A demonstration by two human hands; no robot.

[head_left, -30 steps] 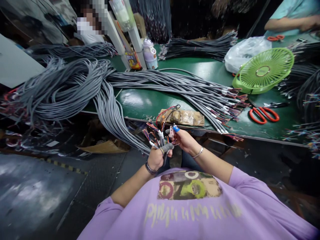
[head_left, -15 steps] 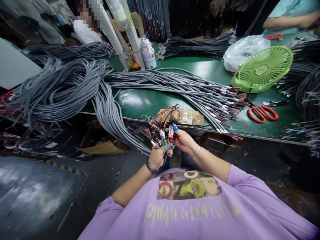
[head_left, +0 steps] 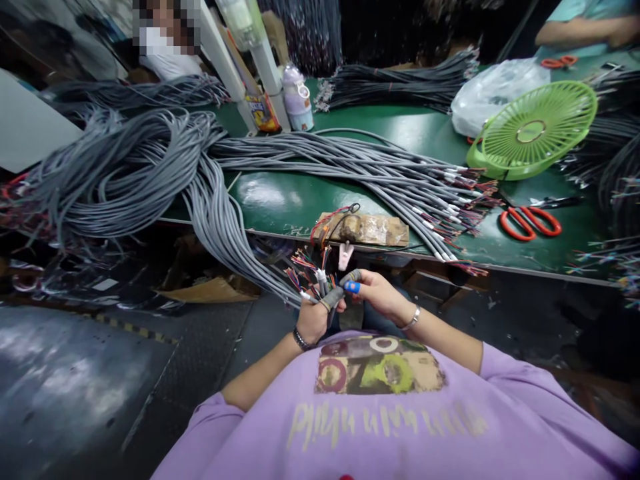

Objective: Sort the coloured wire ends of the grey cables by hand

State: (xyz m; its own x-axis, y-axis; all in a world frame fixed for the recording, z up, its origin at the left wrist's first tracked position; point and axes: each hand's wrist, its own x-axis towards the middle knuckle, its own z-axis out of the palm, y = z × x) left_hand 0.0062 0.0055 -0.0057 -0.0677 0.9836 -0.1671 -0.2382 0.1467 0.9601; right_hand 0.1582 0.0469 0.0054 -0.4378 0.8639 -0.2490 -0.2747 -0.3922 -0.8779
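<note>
My left hand (head_left: 314, 319) is closed round several grey cables (head_left: 273, 279) just below their ends, where thin coloured wires (head_left: 305, 259) fan out upward. A grey cover wraps its thumb. My right hand (head_left: 381, 293), with blue tape round the thumb, pinches close against the left thumb tip; whatever is between its fingertips is too small to make out. Just above the hands a pale pink clip-like piece (head_left: 345, 256) hangs at the table edge, below a taped piece of wood (head_left: 380, 230) with red and black wires on it.
On the green table (head_left: 265, 200) lie a large coil of grey cables (head_left: 135, 180) and a spread bundle (head_left: 350, 160). Right of them are orange-handled scissors (head_left: 530, 222), a green fan (head_left: 533, 133) and a plastic bag (head_left: 495, 93). A bottle (head_left: 297, 100) stands behind. Other people sit across.
My right hand has moved down from the pink clip-like piece to the left thumb, its fingers now pinched there. My left hand still grips the cables. The view has shifted slightly.
</note>
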